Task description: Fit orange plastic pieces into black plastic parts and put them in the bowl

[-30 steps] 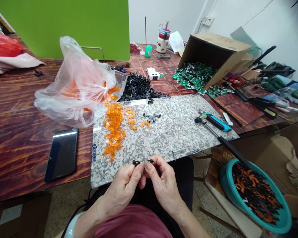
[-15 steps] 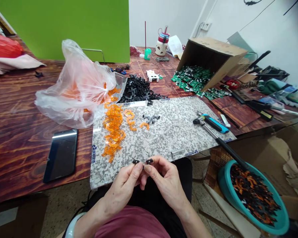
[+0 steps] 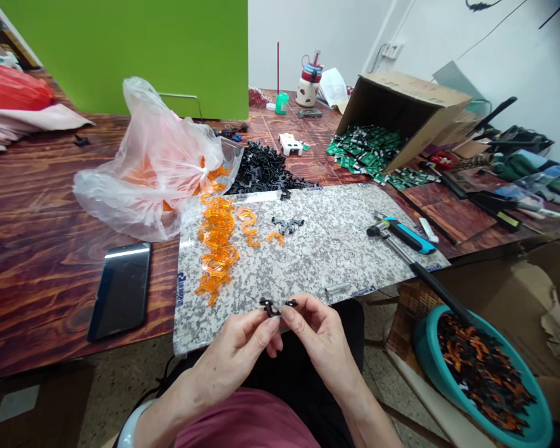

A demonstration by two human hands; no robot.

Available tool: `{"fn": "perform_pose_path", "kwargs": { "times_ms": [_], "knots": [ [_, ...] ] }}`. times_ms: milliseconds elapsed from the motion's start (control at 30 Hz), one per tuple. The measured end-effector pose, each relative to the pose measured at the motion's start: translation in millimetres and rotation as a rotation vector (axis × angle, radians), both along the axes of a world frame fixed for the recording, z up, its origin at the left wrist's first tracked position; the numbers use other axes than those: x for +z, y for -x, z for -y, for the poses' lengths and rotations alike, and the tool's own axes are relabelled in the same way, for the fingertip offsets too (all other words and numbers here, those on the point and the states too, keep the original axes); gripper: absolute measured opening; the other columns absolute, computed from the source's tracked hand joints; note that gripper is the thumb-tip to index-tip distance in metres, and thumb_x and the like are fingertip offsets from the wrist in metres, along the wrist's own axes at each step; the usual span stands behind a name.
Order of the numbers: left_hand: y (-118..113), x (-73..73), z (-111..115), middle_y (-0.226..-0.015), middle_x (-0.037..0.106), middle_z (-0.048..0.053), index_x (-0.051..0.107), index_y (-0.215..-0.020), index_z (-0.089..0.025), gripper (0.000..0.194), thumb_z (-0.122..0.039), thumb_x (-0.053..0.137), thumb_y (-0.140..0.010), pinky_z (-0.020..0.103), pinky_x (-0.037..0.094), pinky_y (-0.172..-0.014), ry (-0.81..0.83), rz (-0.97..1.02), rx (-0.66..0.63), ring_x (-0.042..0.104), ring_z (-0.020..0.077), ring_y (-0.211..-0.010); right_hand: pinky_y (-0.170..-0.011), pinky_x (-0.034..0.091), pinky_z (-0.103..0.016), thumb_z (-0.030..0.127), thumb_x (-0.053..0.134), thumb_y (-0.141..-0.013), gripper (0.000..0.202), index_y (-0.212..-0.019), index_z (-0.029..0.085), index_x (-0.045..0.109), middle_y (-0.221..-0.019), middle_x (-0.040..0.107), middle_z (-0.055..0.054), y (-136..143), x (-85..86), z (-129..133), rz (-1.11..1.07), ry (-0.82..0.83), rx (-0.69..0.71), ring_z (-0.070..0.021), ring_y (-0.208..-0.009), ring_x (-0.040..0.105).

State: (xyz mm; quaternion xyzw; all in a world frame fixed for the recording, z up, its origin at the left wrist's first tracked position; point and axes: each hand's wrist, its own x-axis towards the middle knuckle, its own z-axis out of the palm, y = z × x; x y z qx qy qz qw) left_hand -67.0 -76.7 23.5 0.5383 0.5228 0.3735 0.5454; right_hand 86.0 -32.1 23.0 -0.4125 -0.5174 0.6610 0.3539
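Note:
Close to my body, at the near edge of the speckled board, my left hand and my right hand meet fingertip to fingertip. Between them they pinch a small black plastic clip; its ends stick up above my thumbs and its middle is partly hidden by the fingers. Farther up the board lie a few black plastic clips and a single curved orange clip. On the left of the board runs a row of translucent orange clips, with a smaller orange group beside it.
Beyond the board are a heap of black clips, a plastic bag and a cardboard box spilling green circuit boards. A phone lies left. A hammer and utility knife lie right, above a teal basin.
My fingers have shifted on the black clip, so more of it shows above my left thumb. The whole view has moved slightly, placing things a little farther right.

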Motion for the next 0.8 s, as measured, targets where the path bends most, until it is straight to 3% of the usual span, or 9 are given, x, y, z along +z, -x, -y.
{"fn": "perform_pose_path", "kwargs": {
  "times_ms": [167, 433, 667, 800],
  "knots": [
    [1, -5.7, -1, -0.067, 0.057, -0.001, 0.062, -0.077, -0.016, 0.032, -0.039, 0.046, -0.093, 0.021, 0.033, -0.049, 0.059, 0.094, 0.100, 0.044, 0.0088, -0.055, -0.062, 0.048, -0.021, 0.037, 0.066, -0.082, 0.022, -0.076, 0.017, 0.064, -0.069, 0.064, 0.000, 1, 6.0, -2, -0.025, 0.058, 0.032, -0.0108, -0.065, 0.059],
    [-4, -8.0, -2, -0.055, 0.055, -0.001, 0.064, -0.062, -0.014, 0.042, -0.045, 0.051, -0.088, 0.020, 0.026, -0.041, 0.073, 0.153, 0.231, 0.037, 0.0068, -0.046, -0.060, 0.048, -0.018, 0.038, 0.066, -0.082, 0.023, -0.076, 0.016, 0.063, -0.066, 0.064, 0.001, 2, 5.2, -3, -0.025, 0.078, 0.034, -0.0091, -0.062, 0.059],
    [-14, -2.0, -5, -0.049, 0.051, -0.003, 0.063, -0.060, -0.014, 0.044, -0.052, 0.059, -0.080, 0.018, 0.028, -0.042, 0.066, 0.277, 0.406, 0.035, 0.0057, -0.044, -0.054, 0.046, -0.016, 0.039, 0.069, -0.079, 0.023, -0.085, 0.018, 0.064, -0.064, 0.062, 0.003, 11, -4.4, 4, -0.046, 0.061, -0.133, -0.0055, -0.052, 0.052],
    [-16, -5.0, -7, -0.052, 0.053, -0.003, 0.065, -0.063, -0.014, 0.044, -0.054, 0.059, -0.080, 0.018, 0.028, -0.042, 0.068, 0.273, 0.414, 0.037, 0.0059, -0.044, -0.050, 0.042, -0.016, 0.040, 0.068, -0.080, 0.022, -0.082, 0.018, 0.064, -0.064, 0.061, 0.003, 15, -6.0, 6, -0.057, 0.042, -0.180, -0.0045, -0.050, 0.047]
  ]
}}
